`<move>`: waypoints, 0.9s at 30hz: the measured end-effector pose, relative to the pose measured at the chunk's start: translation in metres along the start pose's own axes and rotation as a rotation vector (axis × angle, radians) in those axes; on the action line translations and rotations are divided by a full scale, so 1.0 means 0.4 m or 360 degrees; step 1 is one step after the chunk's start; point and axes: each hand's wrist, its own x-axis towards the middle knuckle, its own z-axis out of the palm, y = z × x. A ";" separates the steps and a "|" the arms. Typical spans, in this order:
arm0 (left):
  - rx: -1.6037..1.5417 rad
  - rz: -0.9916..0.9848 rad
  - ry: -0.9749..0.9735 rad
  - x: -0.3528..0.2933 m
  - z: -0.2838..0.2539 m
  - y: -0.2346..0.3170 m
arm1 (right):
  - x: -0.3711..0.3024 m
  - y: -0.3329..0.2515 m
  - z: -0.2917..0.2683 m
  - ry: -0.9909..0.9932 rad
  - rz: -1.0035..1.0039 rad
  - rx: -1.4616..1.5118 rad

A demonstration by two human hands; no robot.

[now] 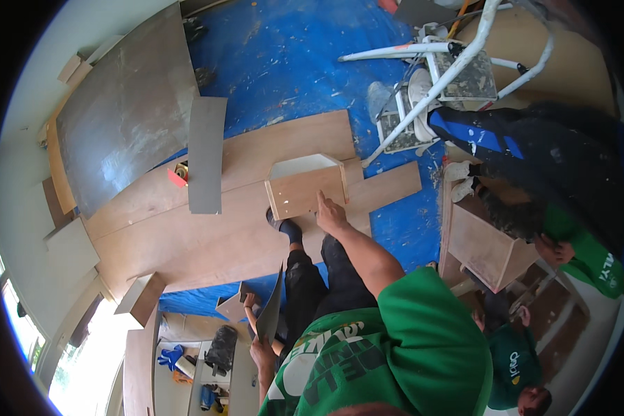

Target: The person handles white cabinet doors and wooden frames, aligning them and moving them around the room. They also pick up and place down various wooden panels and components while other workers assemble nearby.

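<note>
My right hand (331,213) reaches forward with its index finger stretched toward the wooden face of a small box (305,194); whether the fingertip touches I cannot tell. The hand holds nothing. The box has a brown front, a pale inside and small marks on its face. Low at the left, my left hand (262,355) grips the lower end of a thin grey panel (271,312), seen nearly edge-on. Just beyond that panel, another person's hand (250,301) is at a small wooden box (234,305).
Large wooden boards (159,236) lie on blue sheeting (284,55). A big grey panel (132,104) and a narrow grey strip (206,156) are at the left. A person stands at a white stepladder (457,69), right. Another person touches a wooden box (489,243).
</note>
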 end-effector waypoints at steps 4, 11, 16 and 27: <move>-0.0024 0.0055 0.0034 0.011 0.012 -0.017 | 0.010 0.026 0.025 -0.0161 0.0023 0.0023; -0.0015 0.0144 0.0125 0.037 0.043 -0.050 | 0.005 0.016 0.015 -0.0119 -0.0008 -0.0082; 0.0045 0.0410 0.0247 0.059 0.064 -0.075 | -0.004 0.020 0.006 -0.0050 -0.0007 -0.0064; 0.0034 0.0213 0.0079 0.032 0.023 0.044 | 0.015 0.038 -0.028 0.0142 -0.0128 -0.0045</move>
